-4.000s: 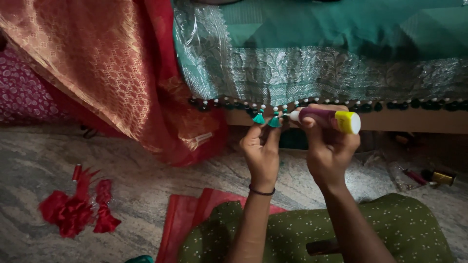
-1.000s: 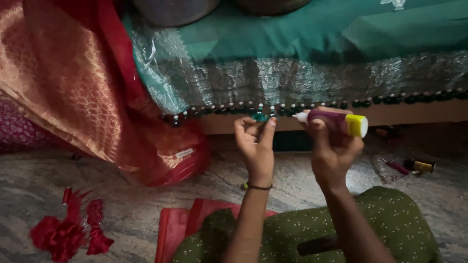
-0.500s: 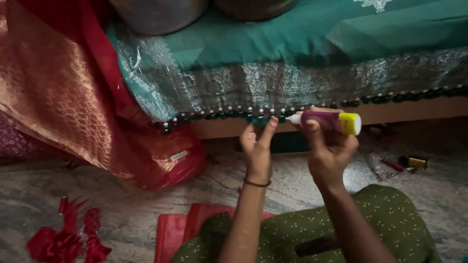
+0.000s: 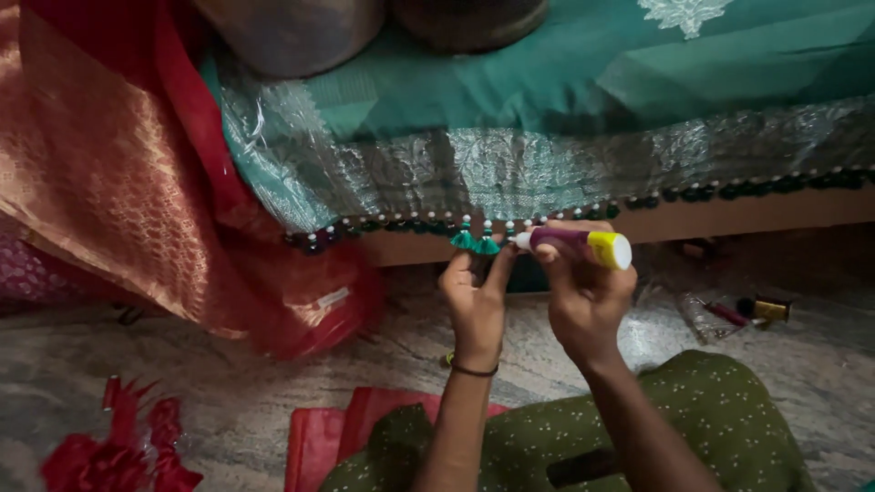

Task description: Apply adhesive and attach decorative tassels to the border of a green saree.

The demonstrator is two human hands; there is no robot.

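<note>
Looking down from the person's head, the view showed two bare hands raised to the front edge of a low wooden platform (image 4: 729, 217) draped in green cloth (image 4: 565, 82) with a silvery woven border. The left hand (image 4: 476, 296) was closed in a pinch, its fingertips gripping a pair of small green tassels (image 4: 476, 241) that hung from the beaded trim (image 4: 401, 223) along the cloth's lower edge, about midway along that front edge. The right hand (image 4: 583, 296) was closed around a small glue tube (image 4: 574, 242), purple with a yellow cap end, held level so its white nozzle pointed left and sat just beside the tassels; whether the nozzle actually touched them was hard to tell at this size.

The tassels looked soft, very light and easily crushed or frayed, so a gentle pinch near their bound tops, as here, seemed the right hold. The tube looked light and squeezable, probably smooth plastic, best held around its middle.

Orange and red patterned cloth (image 4: 109, 173) spilled over the platform's left corner to the stone floor (image 4: 273, 392). Red tassels (image 4: 118, 451) lay on the floor at lower left, a red folded piece (image 4: 319, 437) near the person's green spotted lap (image 4: 693, 428), and small thread spools (image 4: 761, 312) sat under the platform's right side.
</note>
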